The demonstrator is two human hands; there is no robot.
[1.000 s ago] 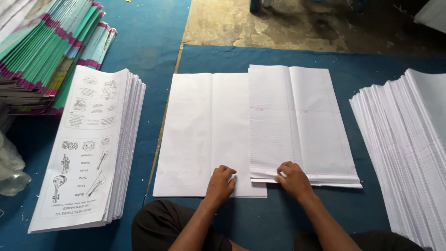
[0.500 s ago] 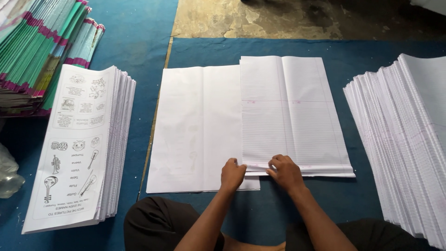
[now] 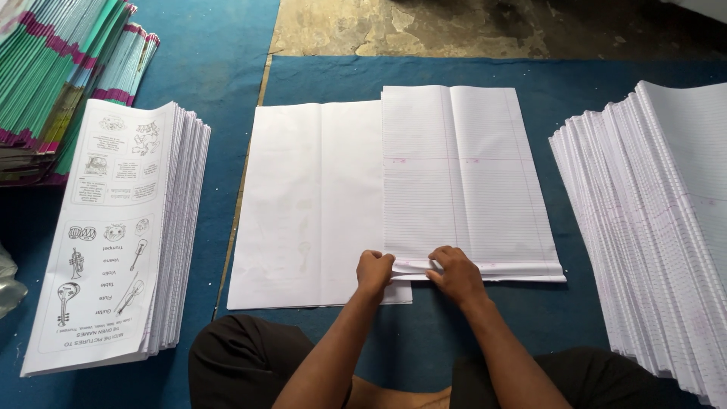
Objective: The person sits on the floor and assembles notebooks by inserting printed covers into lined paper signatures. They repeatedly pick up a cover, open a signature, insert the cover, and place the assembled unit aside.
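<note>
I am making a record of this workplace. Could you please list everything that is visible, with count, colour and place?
ruled sheets: small pile, white, centre, overlapping the blank sheet
blank sheet: one, white, left of centre
picture-printed stack: one, white with black drawings, left
notebook pile: one, green and pink edges, top left
fanned ruled stack: one, white, right
mat: blue, underneath
bare floor: brownish, top
left hand: pinching the ruled sheets' near edge
right hand: on the same edge

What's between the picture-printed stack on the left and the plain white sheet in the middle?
Only bare blue mat separates the printed stack from the plain white sheet; its seam runs down that gap, per the head view.
</note>
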